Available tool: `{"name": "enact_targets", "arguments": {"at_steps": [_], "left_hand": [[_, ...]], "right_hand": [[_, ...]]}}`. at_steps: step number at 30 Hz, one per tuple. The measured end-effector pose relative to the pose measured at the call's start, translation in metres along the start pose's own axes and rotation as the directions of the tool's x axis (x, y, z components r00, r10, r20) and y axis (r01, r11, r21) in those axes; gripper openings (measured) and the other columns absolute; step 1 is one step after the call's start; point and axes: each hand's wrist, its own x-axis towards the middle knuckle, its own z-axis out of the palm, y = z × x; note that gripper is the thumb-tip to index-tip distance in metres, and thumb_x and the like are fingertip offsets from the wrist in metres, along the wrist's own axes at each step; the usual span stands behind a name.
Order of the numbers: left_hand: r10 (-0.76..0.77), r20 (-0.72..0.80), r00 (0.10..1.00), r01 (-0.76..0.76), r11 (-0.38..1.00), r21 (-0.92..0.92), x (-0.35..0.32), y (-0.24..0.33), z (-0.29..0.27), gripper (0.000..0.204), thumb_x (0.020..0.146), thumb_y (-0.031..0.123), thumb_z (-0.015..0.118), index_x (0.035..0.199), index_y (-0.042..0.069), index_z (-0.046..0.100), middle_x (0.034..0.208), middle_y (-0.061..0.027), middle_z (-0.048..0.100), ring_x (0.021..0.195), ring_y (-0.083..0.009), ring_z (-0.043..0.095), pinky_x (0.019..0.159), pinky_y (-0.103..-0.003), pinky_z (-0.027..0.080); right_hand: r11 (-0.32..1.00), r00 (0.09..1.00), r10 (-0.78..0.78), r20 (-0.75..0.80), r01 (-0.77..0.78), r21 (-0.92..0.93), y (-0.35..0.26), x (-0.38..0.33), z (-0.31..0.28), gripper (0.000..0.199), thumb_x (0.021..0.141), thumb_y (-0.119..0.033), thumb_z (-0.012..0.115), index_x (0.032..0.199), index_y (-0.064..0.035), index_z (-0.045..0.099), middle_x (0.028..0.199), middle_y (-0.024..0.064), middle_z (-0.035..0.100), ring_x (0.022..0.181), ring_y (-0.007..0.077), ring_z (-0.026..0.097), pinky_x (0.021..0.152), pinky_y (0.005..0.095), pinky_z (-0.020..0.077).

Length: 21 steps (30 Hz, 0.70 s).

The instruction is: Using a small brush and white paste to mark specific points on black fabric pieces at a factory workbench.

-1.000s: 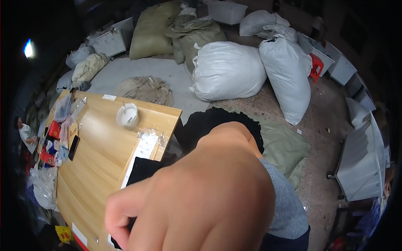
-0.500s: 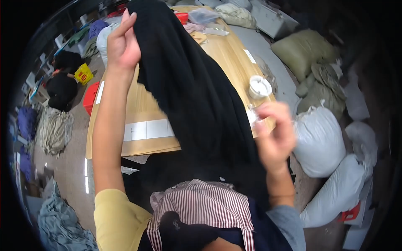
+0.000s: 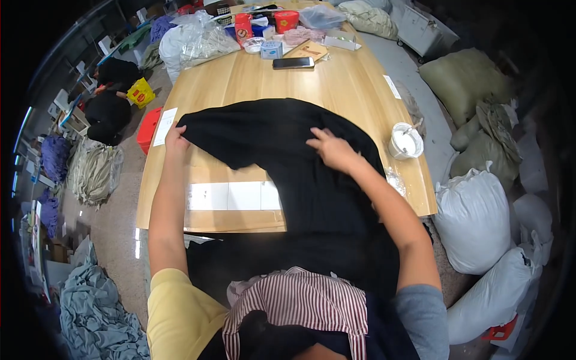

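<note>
A length of black cloth, apparently a garment (image 3: 264,129), lies across the wooden table (image 3: 228,84), curving from the left side over to the right and down past the near edge. My left hand (image 3: 176,138) is closed on its narrow left end. On the right part of the cloth rests my right hand (image 3: 336,150), fingers spread and touching the surface. White paper sheets (image 3: 210,197) show on the table below the cloth's jagged lower edge. More black cloth (image 3: 240,252) hangs in front of my striped apron (image 3: 300,294).
A white tub (image 3: 405,141) stands at the table's right edge. Farther back lie a phone (image 3: 293,63), a blue box (image 3: 272,50) and red containers (image 3: 287,22). White sacks (image 3: 471,219) line the right floor; cloth piles (image 3: 96,306) and a crouching person (image 3: 108,114) are leftward.
The black cloth was held up high by my left hand and now lies spread on the table. My left hand came down; my right hand moved left onto the cloth.
</note>
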Motion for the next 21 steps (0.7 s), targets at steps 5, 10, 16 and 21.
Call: {"name": "enact_targets", "arguments": {"at_steps": [5, 10, 16, 21], "left_hand": [[0.276, -0.278, 0.920, -0.089, 0.838, 0.539, -0.029, -0.011, 0.026, 0.058, 0.082, -0.008, 0.056, 0.139, 0.003, 0.048, 0.117, -0.0230, 0.061, 0.107, -0.0338, 0.063, 0.090, -0.044, 0.054], [0.183, 0.299, 0.937, -0.315, 0.064, 0.947, -0.111, -0.024, 0.051, 0.021, 0.080, 0.022, 0.075, 0.076, 0.002, 0.068, 0.067, -0.0112, 0.067, 0.058, -0.0224, 0.065, 0.057, -0.034, 0.053], [-0.285, 0.068, 0.956, -0.177, -0.379, 0.908, -0.162, -0.044, 0.091, 0.063, 0.089, 0.057, 0.061, 0.062, 0.000, 0.064, 0.053, -0.0087, 0.061, 0.043, -0.0201, 0.058, 0.048, -0.032, 0.049], [-0.345, 0.100, 0.933, -0.165, -0.165, 0.972, -0.143, -0.079, 0.099, 0.034, 0.081, 0.028, 0.078, 0.077, -0.003, 0.065, 0.063, -0.0150, 0.065, 0.046, -0.0252, 0.060, 0.049, -0.034, 0.050]], "right_hand": [[0.989, 0.997, 0.013, -0.072, -0.023, -0.146, 0.033, 0.082, 0.000, 0.043, 0.087, -0.008, 0.057, 0.128, -0.0203, 0.062, 0.148, 0.0133, 0.044, 0.134, 0.0379, 0.044, 0.105, 0.0444, 0.0435], [1.000, 0.879, 0.011, -0.476, -0.019, -0.012, -0.023, 0.047, -0.021, 0.045, 0.080, -0.008, 0.066, 0.124, -0.0071, 0.056, 0.131, 0.0185, 0.053, 0.122, 0.0385, 0.049, 0.097, 0.0467, 0.0439], [0.949, 0.998, 0.027, -0.056, -0.008, 0.316, -0.137, -0.109, -0.014, 0.031, 0.078, -0.035, 0.078, 0.081, -0.0083, 0.062, 0.075, 0.0066, 0.063, 0.065, 0.0264, 0.063, 0.063, 0.0378, 0.0497], [0.956, 0.973, 0.178, -0.148, -0.136, 0.262, -0.120, -0.116, 0.012, 0.018, 0.070, -0.016, 0.068, 0.086, -0.0087, 0.061, 0.084, 0.0093, 0.058, 0.082, 0.0297, 0.062, 0.070, 0.0423, 0.0514]]}}
